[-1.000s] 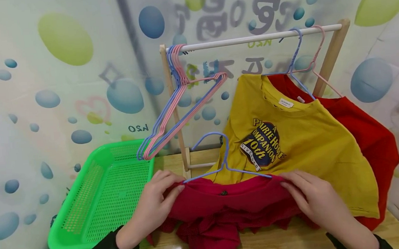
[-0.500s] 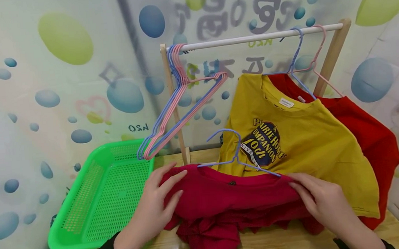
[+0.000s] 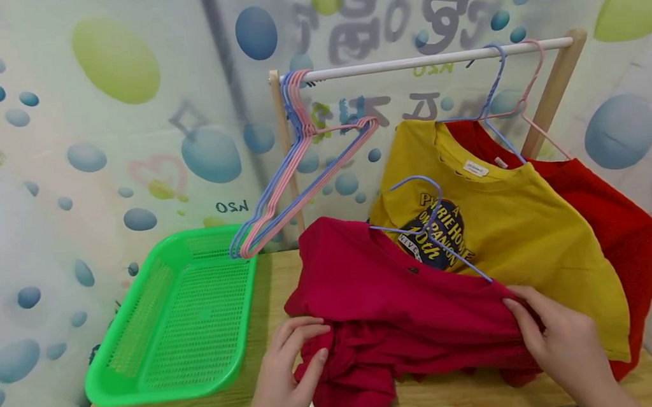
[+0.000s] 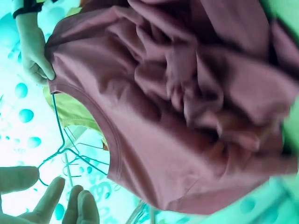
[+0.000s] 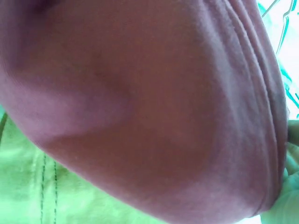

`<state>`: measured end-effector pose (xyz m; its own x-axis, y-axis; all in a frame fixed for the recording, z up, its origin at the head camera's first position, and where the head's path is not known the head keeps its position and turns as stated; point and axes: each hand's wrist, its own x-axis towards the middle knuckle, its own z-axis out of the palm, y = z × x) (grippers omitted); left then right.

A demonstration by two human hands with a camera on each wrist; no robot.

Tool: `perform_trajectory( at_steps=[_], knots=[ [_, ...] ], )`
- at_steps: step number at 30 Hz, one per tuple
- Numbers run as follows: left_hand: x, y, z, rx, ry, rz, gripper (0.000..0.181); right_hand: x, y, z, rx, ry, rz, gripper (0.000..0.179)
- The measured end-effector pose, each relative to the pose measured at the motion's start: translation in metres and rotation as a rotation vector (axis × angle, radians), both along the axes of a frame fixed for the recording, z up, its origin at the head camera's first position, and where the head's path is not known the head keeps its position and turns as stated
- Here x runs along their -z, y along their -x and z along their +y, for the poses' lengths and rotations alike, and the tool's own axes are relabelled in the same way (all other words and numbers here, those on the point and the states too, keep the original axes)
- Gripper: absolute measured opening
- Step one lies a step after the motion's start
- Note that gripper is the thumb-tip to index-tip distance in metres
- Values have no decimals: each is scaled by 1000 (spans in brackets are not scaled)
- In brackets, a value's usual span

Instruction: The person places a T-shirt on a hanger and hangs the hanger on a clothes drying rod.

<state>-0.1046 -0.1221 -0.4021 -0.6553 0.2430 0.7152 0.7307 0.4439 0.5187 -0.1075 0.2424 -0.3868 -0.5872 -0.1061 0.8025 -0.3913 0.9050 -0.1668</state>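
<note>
A crimson shirt (image 3: 403, 306) hangs bunched on a blue wire hanger (image 3: 431, 221), whose arms run into its neckline. At the shirt's right shoulder, my right hand (image 3: 566, 338) pinches the cloth by the hanger's end. My left hand (image 3: 287, 372) is beside the bunched lower left of the shirt with its fingers spread. In the left wrist view the left fingers (image 4: 49, 198) are apart from the cloth and hold nothing. Crimson cloth (image 5: 154, 102) fills most of the right wrist view, with part of the right hand (image 5: 285, 196) at the edge.
Behind, a rack rail (image 3: 384, 66) carries several bare blue and pink hangers (image 3: 279, 194) on the left. A yellow T-shirt (image 3: 535, 238) and a red shirt (image 3: 621, 225) hang on the right. A green basket (image 3: 102, 390) stands on the wooden table (image 3: 277, 277) at left.
My left hand has let go of the shirt's left shoulder and moved down toward its bunched lower part. The shirt and hanger have risen and tilted, the left side higher; the right hand keeps its pinch.
</note>
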Motion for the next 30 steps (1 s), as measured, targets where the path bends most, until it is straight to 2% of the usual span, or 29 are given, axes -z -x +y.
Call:
perform_trajectory(
  at_steps=[5,7,12,14,17,23,30],
  knots=[
    [15,3,13,10,-127,-153,24,2,-1,1,37,24,23,22],
    [19,4,16,6,-164,-190,22,2,-2,1,51,37,25,22],
    [22,7,20,-15,-264,-314,19,0,-3,1,91,53,32,20],
    [22,8,21,-39,-310,-398,17,-3,-2,0,110,52,32,20],
    [23,10,21,-71,-367,-488,15,-7,1,-2,134,63,26,19],
    [27,14,24,-89,-405,-562,14,-13,8,-7,174,133,16,18],
    [31,17,24,-73,-529,-634,15,-20,22,-18,227,210,-30,20]
  ],
)
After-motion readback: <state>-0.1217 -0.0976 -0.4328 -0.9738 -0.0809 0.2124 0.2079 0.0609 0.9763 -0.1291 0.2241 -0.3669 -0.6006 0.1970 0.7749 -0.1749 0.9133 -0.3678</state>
